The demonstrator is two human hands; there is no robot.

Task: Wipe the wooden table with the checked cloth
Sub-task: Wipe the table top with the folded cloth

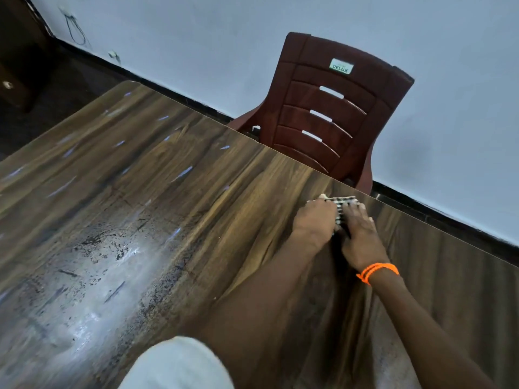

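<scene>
Pressing the checked cloth (343,209) flat under both hands (316,217) (fingers extended, gripping nothing) at the far edge, you leave the smeared near-left wooden table (118,248) unwiped.

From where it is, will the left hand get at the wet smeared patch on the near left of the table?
Probably yes: the left hand presses the checked cloth near the far edge, and bare table lies between it and the wet patch.

Both arms stretch forward and far out, nearly straight, the forearms running side by side. The left hand (316,219) lies palm down, fingers extended and pressing flat. The right hand (361,234) sits just beside it, also palm down with fingers spread forward, an orange band (377,272) around its wrist. The hands touch at their inner edges.
</scene>
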